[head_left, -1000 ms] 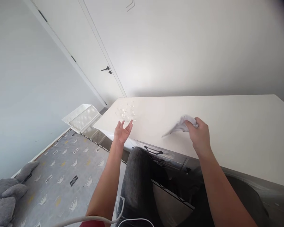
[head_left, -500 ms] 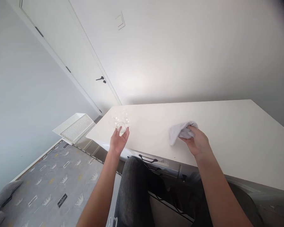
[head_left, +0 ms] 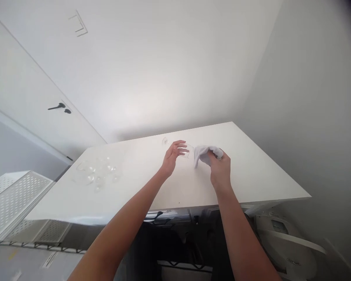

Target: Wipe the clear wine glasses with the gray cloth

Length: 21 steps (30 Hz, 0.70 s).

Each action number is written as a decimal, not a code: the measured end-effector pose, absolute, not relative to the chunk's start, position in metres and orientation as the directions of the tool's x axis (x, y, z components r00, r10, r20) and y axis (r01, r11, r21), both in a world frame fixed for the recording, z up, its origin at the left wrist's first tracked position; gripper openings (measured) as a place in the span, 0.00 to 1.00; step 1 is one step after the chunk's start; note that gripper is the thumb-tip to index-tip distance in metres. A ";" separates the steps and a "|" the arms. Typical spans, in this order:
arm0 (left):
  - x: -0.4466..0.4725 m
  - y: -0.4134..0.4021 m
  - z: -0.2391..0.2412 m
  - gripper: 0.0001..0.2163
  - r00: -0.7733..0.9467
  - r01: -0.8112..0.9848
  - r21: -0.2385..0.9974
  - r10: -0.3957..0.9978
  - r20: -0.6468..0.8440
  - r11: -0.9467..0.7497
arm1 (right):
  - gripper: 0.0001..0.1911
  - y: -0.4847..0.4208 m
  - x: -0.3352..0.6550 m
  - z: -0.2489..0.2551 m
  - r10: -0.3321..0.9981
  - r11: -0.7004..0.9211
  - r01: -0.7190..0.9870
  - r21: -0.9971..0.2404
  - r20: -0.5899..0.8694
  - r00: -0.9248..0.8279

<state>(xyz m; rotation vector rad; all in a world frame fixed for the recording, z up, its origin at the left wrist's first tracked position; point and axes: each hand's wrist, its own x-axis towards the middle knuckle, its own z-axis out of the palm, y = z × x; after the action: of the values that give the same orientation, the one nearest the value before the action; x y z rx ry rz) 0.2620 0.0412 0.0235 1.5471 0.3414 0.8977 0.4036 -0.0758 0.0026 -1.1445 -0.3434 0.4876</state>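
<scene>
My left hand (head_left: 173, 155) is curled around a clear stemmed glass (head_left: 187, 150), held on its side above the white table (head_left: 251, 175). The glass's round foot (head_left: 165, 141) shows to the left of my fingers. My right hand (head_left: 220, 169) is closed on a crumpled white cloth (head_left: 205, 153), which sits right against the glass's open end. Both hands meet over the middle of the table, close to the wall.
Several more clear glasses (head_left: 95, 173) stand in a cluster at the table's left end. A white perforated basket (head_left: 14, 199) sits lower left. A door with a black handle (head_left: 58, 106) is behind. A black drawer handle (head_left: 155, 216) and a white appliance (head_left: 283, 238) lie below the table.
My left hand took one glass from the cluster and carried it right to the cloth. My right hand lifted the cloth to meet it. The view swung right.
</scene>
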 end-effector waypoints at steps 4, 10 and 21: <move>0.309 0.052 0.008 0.23 0.677 -0.311 0.924 0.630 0.381 -0.224 | 0.13 -0.078 0.410 0.004 0.550 0.340 -0.121 -0.933 0.093 0.830; 0.329 0.066 -0.018 0.21 0.673 -0.334 0.884 0.574 0.466 -0.326 | 0.18 -0.085 0.415 0.004 0.480 0.200 0.160 -0.967 0.239 0.844; 0.319 0.068 -0.012 0.17 0.778 -0.407 0.879 0.410 0.476 -0.248 | 0.24 -0.083 0.413 0.006 0.659 0.241 -0.079 -0.967 0.104 0.745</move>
<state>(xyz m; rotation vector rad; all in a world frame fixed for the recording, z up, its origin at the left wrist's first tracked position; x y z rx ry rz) 0.3195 0.0685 -0.0116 1.6520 0.0024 0.7679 0.4132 -0.0827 0.0059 -1.2352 -0.5629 0.5421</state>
